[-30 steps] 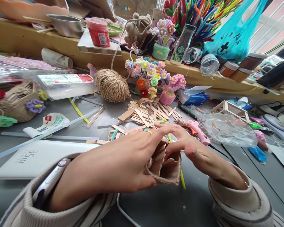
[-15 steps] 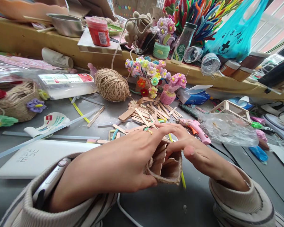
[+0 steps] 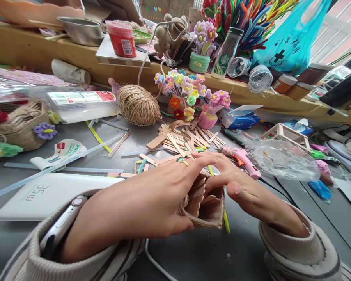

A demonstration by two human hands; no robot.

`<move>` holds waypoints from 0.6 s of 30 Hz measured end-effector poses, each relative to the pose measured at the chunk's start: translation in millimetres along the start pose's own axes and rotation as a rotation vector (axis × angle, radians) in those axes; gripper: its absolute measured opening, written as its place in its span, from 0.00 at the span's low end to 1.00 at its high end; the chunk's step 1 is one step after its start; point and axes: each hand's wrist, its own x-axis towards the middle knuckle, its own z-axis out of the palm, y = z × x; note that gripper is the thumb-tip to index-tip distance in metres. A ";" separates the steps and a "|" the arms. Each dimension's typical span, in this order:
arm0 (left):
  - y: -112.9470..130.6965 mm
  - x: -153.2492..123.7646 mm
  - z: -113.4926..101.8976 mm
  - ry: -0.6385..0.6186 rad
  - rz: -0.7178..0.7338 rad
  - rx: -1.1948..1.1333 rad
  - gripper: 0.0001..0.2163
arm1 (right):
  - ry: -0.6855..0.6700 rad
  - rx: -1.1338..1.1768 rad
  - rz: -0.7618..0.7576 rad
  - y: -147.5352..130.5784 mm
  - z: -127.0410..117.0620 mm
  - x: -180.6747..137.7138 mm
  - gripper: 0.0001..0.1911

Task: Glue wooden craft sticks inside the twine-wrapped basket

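A small twine-edged box of wooden craft sticks tilts between my hands, its opening facing me. My left hand, with a ring on one finger, grips its left side, thumb at the lower edge. At the far right of the box, my right hand has a finger reaching into the opening and the others over the back; its thumb stands free. Fingertips of both hands meet behind the box, partly hidden. Just beyond lies a pile of loose craft sticks.
A pink glue gun lies right of the sticks, beside crumpled clear plastic. Behind are a ball of jute twine and pipe-cleaner flowers. A white power bank and clear glue sticks lie at left.
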 end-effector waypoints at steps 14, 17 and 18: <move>1.1 0.0 -0.3 0.004 -0.009 0.002 0.31 | -0.006 0.004 -0.016 0.2 -1.3 -0.8 0.40; 1.9 1.3 -1.6 -0.023 -0.045 0.042 0.28 | 0.079 -0.047 -0.004 -2.4 -3.0 -4.6 0.30; 1.9 1.5 -2.0 -0.033 -0.052 0.051 0.29 | 0.113 -0.080 0.010 -4.0 -3.4 -6.3 0.24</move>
